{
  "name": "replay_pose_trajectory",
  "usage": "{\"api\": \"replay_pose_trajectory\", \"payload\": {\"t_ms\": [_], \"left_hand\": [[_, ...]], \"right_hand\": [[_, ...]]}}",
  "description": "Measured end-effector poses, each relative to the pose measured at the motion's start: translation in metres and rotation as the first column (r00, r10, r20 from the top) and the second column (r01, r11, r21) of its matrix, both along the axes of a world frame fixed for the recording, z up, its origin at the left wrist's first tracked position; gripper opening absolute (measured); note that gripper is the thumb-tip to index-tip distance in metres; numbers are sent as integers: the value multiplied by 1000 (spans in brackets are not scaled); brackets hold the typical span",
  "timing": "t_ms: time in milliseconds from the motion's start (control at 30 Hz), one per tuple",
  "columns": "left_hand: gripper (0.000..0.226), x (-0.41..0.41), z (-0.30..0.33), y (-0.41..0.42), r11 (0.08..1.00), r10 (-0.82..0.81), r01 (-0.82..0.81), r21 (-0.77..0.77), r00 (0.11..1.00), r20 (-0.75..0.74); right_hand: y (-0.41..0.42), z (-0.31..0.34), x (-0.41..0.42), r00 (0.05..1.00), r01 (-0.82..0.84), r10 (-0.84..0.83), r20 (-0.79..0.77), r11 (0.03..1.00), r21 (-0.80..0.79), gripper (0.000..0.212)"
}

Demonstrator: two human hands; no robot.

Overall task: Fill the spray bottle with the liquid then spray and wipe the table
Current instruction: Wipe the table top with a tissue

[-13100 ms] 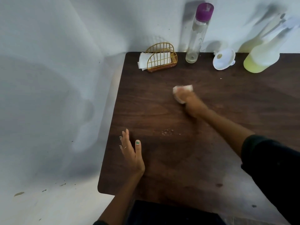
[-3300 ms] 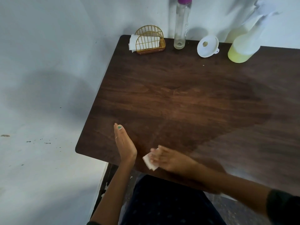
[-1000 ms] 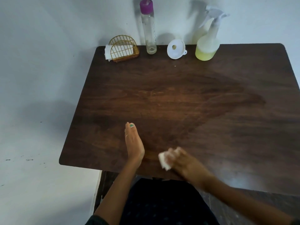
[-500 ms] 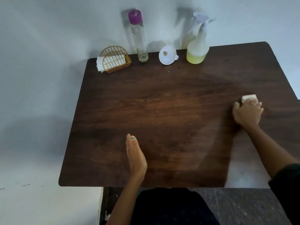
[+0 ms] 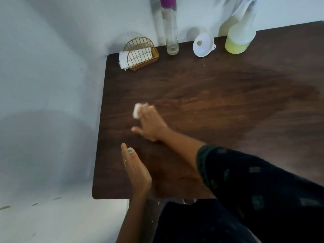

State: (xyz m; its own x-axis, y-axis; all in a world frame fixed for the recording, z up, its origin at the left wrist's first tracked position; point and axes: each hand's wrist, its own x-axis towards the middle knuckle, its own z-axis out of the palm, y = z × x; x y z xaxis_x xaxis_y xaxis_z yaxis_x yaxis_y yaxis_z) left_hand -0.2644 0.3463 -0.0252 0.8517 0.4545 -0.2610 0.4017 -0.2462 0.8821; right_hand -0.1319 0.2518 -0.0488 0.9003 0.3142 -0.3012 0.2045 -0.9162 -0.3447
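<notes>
Head view only. Wiping phase, judging by the layout: spray bottle [image 5: 240, 35] stands at the desk's [image 5: 228, 106] back edge with yellow liquid in its base, white funnel [image 5: 203, 44] just to its left, tall clear bottle with purple cap [image 5: 170, 27] further left, gold wire napkin holder [image 5: 141, 54] at the back-left corner.

Right hand [image 5: 150, 127] reaches across the body to the left-centre of the desk, fingertips pressing a folded white tissue [image 5: 137, 110] flat onto the wood. Motion blur, so exact finger curl is unclear; it reads as fingers pressing down on the wad, thumb splayed out to the left.

Left hand [image 5: 135, 169] rests edge-on near the front-left of the desk, fingers straight and together, holding nothing.

Key relation: tissue sits at the far tip of the right hand, close to the desk's left edge, left hand just nearer the body. A darker, damp-looking patch spreads to the right of the tissue. My guess is the next stroke has to run rightward or back toward the body; little desk remains to the left.
</notes>
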Motion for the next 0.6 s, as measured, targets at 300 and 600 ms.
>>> {"api": "replay_pose_trajectory", "payload": {"t_ms": [300,600], "left_hand": [[58,31,4,24,986,-77,59,156,990,115],[71,40,-3,-23,926,-370,368,78,929,15]], "right_hand": [[34,-14,-88,843,-475,513,158,850,-226,66],[-257,-4,-116,829,550,-500,250,809,-208,52]]}}
